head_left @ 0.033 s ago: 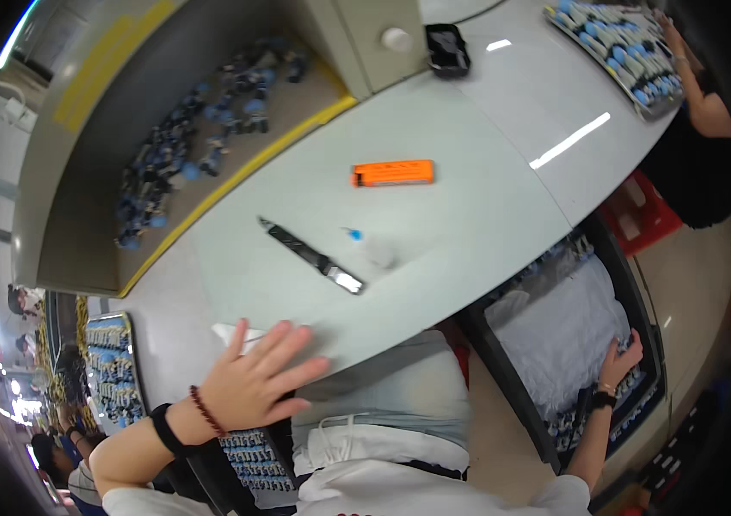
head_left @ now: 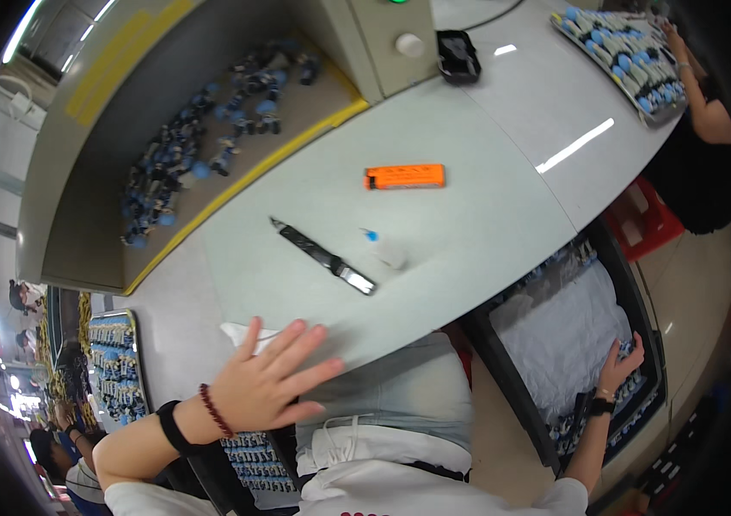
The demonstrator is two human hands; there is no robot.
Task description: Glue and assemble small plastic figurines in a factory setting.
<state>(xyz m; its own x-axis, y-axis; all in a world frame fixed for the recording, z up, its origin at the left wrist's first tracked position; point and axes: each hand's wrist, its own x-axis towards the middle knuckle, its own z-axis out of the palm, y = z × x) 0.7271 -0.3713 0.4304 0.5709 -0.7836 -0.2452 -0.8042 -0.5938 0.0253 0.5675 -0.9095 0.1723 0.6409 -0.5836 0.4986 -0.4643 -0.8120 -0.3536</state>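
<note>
My left hand (head_left: 271, 383) is open with its fingers spread, palm down at the table's near edge. Beside its fingertips lies a piece of white paper (head_left: 245, 334), partly covered by the hand. Over on the right, my right hand (head_left: 617, 370) reaches into a black crate (head_left: 512, 391) beside the table. Its thumb and fingers close on a small blue-and-dark figurine (head_left: 626, 347), mostly hidden by the hand. White plastic sheeting (head_left: 559, 322) covers much of the crate, and similar figurines show around it.
A black pen-like tool (head_left: 322, 255), a small blue-tipped bottle (head_left: 388, 252) and an orange box (head_left: 405, 176) lie on the table. Figurines (head_left: 168, 163) fill a yellow-edged booth behind. A tray of figurines (head_left: 623, 60) is beside another person at far right, near a red stool (head_left: 645, 219).
The view has shifted slightly, so the table things appear a little further right. The figurine at my right hand's fingers shows more plainly; my left hand stays spread.
</note>
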